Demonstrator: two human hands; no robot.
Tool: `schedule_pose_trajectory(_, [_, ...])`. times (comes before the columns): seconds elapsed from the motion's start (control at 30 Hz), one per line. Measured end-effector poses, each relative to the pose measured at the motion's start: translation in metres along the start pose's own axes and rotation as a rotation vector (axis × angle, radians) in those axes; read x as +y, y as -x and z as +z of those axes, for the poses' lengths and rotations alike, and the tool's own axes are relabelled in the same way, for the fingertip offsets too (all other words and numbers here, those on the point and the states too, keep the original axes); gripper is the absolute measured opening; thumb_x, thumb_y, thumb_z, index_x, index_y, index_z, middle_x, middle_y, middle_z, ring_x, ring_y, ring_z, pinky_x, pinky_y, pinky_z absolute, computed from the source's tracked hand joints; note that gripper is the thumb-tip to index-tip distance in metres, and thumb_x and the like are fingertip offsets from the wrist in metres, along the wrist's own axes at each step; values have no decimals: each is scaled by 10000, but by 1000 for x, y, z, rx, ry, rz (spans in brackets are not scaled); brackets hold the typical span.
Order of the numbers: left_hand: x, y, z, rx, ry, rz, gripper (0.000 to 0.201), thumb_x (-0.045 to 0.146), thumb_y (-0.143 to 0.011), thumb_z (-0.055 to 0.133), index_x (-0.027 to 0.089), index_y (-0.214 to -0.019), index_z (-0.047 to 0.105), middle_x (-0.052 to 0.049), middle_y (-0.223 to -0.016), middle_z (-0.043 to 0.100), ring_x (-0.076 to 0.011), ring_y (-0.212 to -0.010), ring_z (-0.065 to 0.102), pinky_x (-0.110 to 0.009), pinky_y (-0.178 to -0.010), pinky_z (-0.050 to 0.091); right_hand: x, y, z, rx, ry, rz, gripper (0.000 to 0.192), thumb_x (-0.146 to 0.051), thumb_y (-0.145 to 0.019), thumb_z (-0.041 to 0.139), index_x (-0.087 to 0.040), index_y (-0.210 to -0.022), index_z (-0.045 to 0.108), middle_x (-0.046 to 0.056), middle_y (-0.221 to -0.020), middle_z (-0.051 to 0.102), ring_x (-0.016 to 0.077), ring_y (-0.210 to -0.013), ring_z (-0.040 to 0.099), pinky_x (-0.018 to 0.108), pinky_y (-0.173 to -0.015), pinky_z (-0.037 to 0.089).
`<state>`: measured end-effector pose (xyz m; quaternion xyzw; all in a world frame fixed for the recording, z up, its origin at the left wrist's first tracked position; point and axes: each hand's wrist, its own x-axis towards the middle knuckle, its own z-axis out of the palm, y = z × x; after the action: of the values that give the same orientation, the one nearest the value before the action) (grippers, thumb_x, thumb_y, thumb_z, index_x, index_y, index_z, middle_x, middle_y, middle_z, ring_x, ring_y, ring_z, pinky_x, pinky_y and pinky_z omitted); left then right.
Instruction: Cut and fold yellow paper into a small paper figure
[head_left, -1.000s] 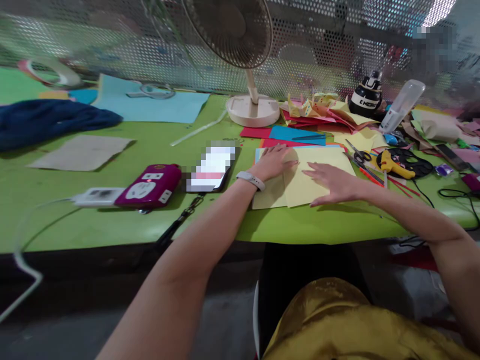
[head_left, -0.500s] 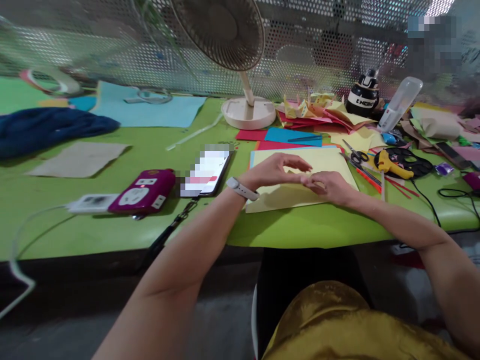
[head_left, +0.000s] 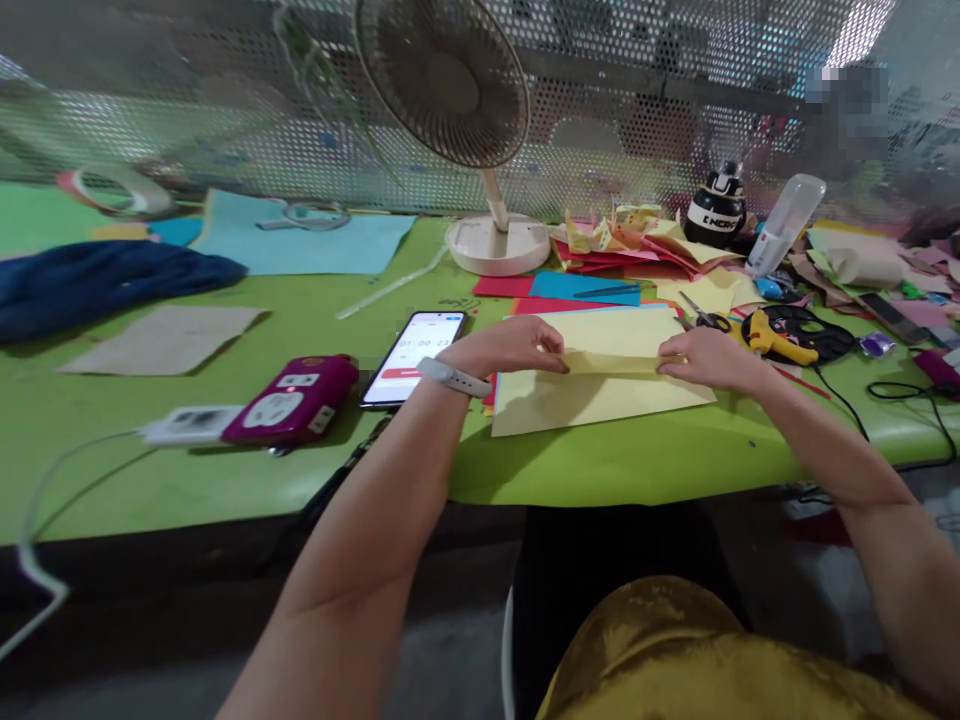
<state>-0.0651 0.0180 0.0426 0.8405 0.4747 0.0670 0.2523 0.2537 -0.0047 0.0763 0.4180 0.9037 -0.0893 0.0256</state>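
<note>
From here I see the left hand (head_left: 511, 343) and right hand (head_left: 709, 360) each pinching one end of the yellow paper strip (head_left: 613, 365), so neither is nearer, its long axis pointing left to right between them, roughly parallel to the near edge of the surface (head_left: 585, 470).

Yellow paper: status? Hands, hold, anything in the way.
Left hand, right hand: both pinching. Narrow yellow paper: held by opposite ends, over yellow sheet. Nearby: scissors just beyond right hand, phone partly behind left wrist.
</note>
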Motion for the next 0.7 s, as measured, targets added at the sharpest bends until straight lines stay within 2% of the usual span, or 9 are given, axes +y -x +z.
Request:
schedule_pose_trajectory(0.1, [7, 3, 2, 14, -66, 1, 269, 494, -752, 712, 227, -777, 732, -48, -877, 749, -235, -824, 656, -317, -736, 450, -4, 7, -1, 55, 2, 5, 186, -305, -959, 619, -201, -901, 761, 60, -865, 783, 201, -790, 667, 286, -669, 351])
schedule_pose_trajectory(0.23, [37, 8, 16, 51, -12, 169, 406, 604, -774, 750, 248, -971, 756, -54, -1063, 760, -248, -964, 670, -323, -840, 470, -8, 11, 7, 78, 17, 15, 203, -333, -947, 635, -207, -816, 726, 40, -749, 739, 186, -701, 618, 287, -637, 312])
schedule_pose_trajectory(0.33, [56, 5, 30, 91, 53, 246, 400, 614, -884, 653, 225, -918, 738, -49, -949, 755, -205, -865, 654, -305, -802, 453, -3, 12, 13, 100, -47, 5, 232, -349, -940, 641, -204, -768, 700, 31, -705, 709, 173, -658, 582, 287, -626, 306])
schedule_pose_trajectory(0.47, [57, -2, 41, 50, 145, 206, 399, 573, -941, 581, 211, -845, 717, -41, -853, 734, -178, -781, 622, -295, -742, 444, 7, 10, 22, 166, -168, 17, 236, -374, -934, 660, -202, -774, 687, 36, -756, 727, 177, -697, 624, 280, -654, 349])
schedule_pose_trajectory(0.57, [51, -3, 41, 22, 199, 127, 418, 600, -907, 601, 205, -824, 706, -41, -867, 723, -185, -808, 627, -305, -767, 462, 13, 9, 28, 185, -202, 71, 209, -394, -938, 666, -192, -955, 720, 64, -860, 767, 213, -780, 682, 292, -700, 408])
schedule_pose_trajectory(0.63, [48, -2, 39, -6, 236, 80, 420, 607, -897, 595, 206, -841, 709, -46, -906, 730, -194, -845, 639, -314, -792, 474, 15, 8, 32, 177, -237, 102, 322, -402, -945, 657, -189, -1183, 700, 75, -928, 787, 239, -834, 711, 313, -743, 459])
schedule_pose_trajectory(0.7, [48, -1, 36, -32, 246, 55, 405, 593, -894, 586, 209, -855, 707, -49, -937, 731, -201, -879, 645, -321, -819, 481, 15, 9, 37, 204, -287, 109, 488, -395, -962, 627, -191, -1404, 600, 97, -1067, 795, 262, -934, 736, 352, -818, 517])
